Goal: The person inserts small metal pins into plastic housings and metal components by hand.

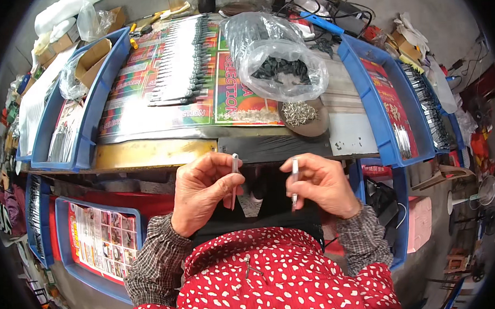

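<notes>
My left hand [204,187] pinches a slim, pale silver-white strip [235,177] upright between thumb and fingers. In my right hand [322,184] a similar slim silver strip [295,183] stands upright, gripped the same way. The two strips are apart, in front of the table's near edge. Beyond my hands, a long row of thin shiny pieces with dark ends [192,62] lies on the patterned sheet. To its right, an open clear plastic bag [317,86] holds small dark parts [282,69]. A heap of tiny metal pieces [299,112] sits on a round brown dish [313,130] just nearer.
A blue crate [82,149] with thin silver pieces stands on the left, another blue crate [390,152] on the right. Below the table are a lower left crate [97,274] and a pink box [420,224]. Cables [357,11] and a blue tool [322,23] lie at the back.
</notes>
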Motion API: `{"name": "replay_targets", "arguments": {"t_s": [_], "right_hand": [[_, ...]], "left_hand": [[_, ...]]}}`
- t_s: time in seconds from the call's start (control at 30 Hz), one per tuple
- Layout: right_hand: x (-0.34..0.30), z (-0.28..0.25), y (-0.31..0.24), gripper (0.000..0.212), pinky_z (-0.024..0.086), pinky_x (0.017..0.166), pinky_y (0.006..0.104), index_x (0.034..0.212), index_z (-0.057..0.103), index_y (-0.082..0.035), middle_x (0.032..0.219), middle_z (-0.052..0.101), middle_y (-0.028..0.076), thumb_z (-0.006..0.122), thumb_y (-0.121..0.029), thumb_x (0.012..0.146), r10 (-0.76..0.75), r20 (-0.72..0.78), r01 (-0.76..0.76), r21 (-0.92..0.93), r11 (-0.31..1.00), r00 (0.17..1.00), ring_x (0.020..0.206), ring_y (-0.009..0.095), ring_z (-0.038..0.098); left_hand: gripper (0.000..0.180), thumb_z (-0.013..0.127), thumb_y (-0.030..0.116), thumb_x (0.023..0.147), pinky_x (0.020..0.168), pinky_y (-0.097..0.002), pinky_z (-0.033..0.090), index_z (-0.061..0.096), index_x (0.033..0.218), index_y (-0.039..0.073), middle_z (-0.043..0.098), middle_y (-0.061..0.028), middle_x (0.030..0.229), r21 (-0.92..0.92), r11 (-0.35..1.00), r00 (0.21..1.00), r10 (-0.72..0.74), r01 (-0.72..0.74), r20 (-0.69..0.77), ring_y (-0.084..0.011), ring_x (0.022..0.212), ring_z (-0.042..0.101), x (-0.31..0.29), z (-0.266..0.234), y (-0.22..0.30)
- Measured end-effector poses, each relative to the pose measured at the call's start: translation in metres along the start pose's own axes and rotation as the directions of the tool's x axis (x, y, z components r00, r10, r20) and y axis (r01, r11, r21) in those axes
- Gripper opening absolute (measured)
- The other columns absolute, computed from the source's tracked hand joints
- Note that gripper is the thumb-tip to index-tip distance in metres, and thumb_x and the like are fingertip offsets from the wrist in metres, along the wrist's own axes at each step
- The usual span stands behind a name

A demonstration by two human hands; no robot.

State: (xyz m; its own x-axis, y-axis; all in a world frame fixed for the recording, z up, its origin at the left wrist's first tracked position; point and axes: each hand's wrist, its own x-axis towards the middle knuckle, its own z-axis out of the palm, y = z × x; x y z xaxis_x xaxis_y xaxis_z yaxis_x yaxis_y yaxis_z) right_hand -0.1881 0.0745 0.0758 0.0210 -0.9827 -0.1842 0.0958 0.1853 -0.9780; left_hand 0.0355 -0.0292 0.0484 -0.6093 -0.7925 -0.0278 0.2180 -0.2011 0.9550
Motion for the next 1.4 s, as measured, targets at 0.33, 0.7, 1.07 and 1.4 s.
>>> {"name": "replay_targets", "arguments": {"t_s": [0.33,0.7,1.07,1.4], "right_hand": [[0.015,0.029,0.026,0.023,0.054,0.061,0.0222,0.112,0.061,0.004,0.091,0.064,0.004,0.064,0.001,0.089,-0.109,0.041,0.111,-0.038,0.993,0.993,0.073,0.007,0.061],[0.01,0.042,0.042,0.04,0.056,0.066,0.0248,0.128,0.053,0.001,0.105,0.066,0.007,0.063,0.0,0.09,-0.3,-0.041,0.288,-0.173,0.942,0.953,0.082,0.011,0.066],[0.011,0.04,0.052,0.045,0.055,0.063,0.0233,0.129,0.054,0.001,0.102,0.067,0.007,0.067,0.0,0.087,-0.321,-0.081,0.298,-0.215,0.93,0.944,0.075,0.008,0.064],[0.01,0.04,0.056,0.046,0.053,0.059,0.0217,0.129,0.055,-0.002,0.093,0.067,0.004,0.069,-0.002,0.085,-0.276,-0.106,0.254,-0.189,0.949,0.955,0.069,0.005,0.061]], "left_hand": [[0.01,0.071,0.0,0.084,0.048,-0.0207,0.048,0.064,0.091,-0.002,0.064,-0.0047,0.077,-0.078,0.996,0.995,-0.026,0.034,0.101,-0.006,0.06,0.057,-0.003,0.012,-0.013],[0.008,0.07,0.001,0.085,0.052,-0.0241,0.051,0.063,0.086,-0.003,0.064,-0.0072,0.076,-0.081,0.994,0.993,-0.067,0.075,0.096,-0.0102,0.061,0.06,-0.002,0.019,-0.025],[0.009,0.07,0.003,0.085,0.055,-0.0251,0.051,0.063,0.085,-0.002,0.064,-0.0068,0.075,-0.134,0.986,0.992,-0.082,0.095,0.1,-0.0112,0.061,0.06,0.001,0.021,-0.032],[0.011,0.067,0.006,0.089,0.058,-0.0251,0.052,0.065,0.091,-0.004,0.065,-0.0066,0.077,-0.133,0.986,0.99,-0.09,0.105,0.11,-0.0123,0.064,0.061,-0.004,0.02,-0.033]]}}
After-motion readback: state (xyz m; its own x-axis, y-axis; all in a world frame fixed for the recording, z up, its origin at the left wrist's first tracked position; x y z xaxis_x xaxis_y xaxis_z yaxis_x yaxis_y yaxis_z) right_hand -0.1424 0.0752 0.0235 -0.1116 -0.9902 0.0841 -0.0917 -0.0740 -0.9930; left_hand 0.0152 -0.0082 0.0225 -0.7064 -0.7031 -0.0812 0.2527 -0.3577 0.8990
